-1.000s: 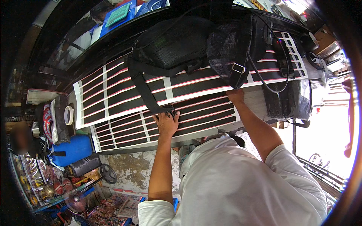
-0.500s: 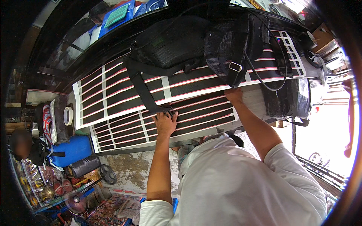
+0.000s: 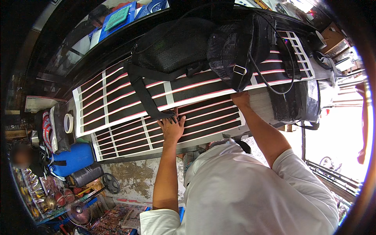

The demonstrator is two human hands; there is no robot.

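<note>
Two black sheets with white and red stripes lie overlapping on the bench: an upper striped sheet (image 3: 92,129) and a lower striped sheet (image 3: 156,135). My left hand (image 3: 171,128) rests on the lower one, fingers apart, by the upper sheet's front edge. The dark buckle end of a black strap (image 3: 143,96) covers some of its fingers. That strap hangs from a black mesh bag (image 3: 172,43) on top of the sheets. My right hand (image 3: 240,99) is at the same front edge, farther right, with its fingertips hidden. Right of the mesh bag is a second black bag (image 3: 229,51) with a metal buckle.
A black cable (image 3: 270,84) loops over the right side. Beyond it sits a black plastic-wrapped bundle (image 3: 295,102). At the left stand a tape roll (image 3: 68,123) and a blue container (image 3: 74,158). A person (image 3: 23,156) is at the far left; a fan (image 3: 79,213) stands below.
The view has shifted slightly, so the bench and bags sit a little farther left. A finger of my left hand now shows stretched toward the sheet's edge. My right hand stays at that edge.
</note>
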